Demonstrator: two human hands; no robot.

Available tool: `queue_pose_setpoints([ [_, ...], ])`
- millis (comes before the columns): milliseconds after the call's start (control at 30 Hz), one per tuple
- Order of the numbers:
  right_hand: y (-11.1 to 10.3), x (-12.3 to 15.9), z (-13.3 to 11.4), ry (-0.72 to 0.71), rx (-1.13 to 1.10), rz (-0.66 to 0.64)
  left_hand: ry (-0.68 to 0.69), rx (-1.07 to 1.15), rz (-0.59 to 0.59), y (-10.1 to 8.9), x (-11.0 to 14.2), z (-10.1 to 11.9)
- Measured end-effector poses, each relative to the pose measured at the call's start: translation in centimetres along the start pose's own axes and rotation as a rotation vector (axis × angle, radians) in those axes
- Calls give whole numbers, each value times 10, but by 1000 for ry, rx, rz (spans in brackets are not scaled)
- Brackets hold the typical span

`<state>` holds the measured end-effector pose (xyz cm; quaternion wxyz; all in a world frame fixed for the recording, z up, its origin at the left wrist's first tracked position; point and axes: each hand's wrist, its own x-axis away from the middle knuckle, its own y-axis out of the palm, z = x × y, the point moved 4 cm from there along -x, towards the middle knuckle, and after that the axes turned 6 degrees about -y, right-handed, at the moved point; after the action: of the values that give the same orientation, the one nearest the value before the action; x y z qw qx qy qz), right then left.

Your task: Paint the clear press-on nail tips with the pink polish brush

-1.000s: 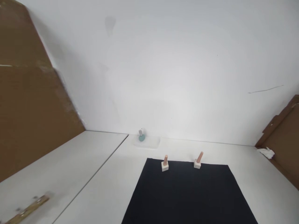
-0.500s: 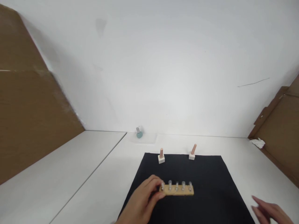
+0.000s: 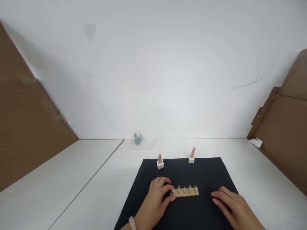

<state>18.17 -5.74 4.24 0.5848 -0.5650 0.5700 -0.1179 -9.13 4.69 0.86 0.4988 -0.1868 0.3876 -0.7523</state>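
Note:
A narrow wooden rack (image 3: 187,194) carries a row of several small clear upright pieces and lies on a black mat (image 3: 189,214). My left hand (image 3: 157,196) pinches the rack's left end between thumb and index finger. To the right of the rack, my right hand (image 3: 230,204) hovers low over the mat. Its thumb and index finger are slightly apart, and I see nothing between them. Beyond the rack stand two small white square bottles with tapered pinkish caps, the left bottle (image 3: 160,164) upright and the right bottle (image 3: 191,159) with its cap leaning right.
A teal bottle (image 3: 137,141) with a grey cap stands tilted by a clear flat tray (image 3: 146,145) near the white wall (image 3: 163,80). Brown cardboard panels (image 3: 26,127) flank the white table (image 3: 100,188). Crumpled white tissue (image 3: 256,142) lies at the back right.
My right hand has come in from the right edge to over the mat. My left hand still grips the rack's end, and the rack looks steadier and lower. The view has shifted slightly.

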Motion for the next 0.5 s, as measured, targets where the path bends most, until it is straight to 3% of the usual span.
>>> queue_pose_setpoints([
  [133,28,-6,2,100,-6,-222,-39,86,38,1,5,-3],
  [233,37,-12,5,186,3,-291,-63,123,40,0,8,-1],
  [367,40,-16,2,253,-34,-270,-74,153,52,-9,13,14],
  [500,53,-1,-15,360,-288,-191,-210,252,24,-13,21,29],
])
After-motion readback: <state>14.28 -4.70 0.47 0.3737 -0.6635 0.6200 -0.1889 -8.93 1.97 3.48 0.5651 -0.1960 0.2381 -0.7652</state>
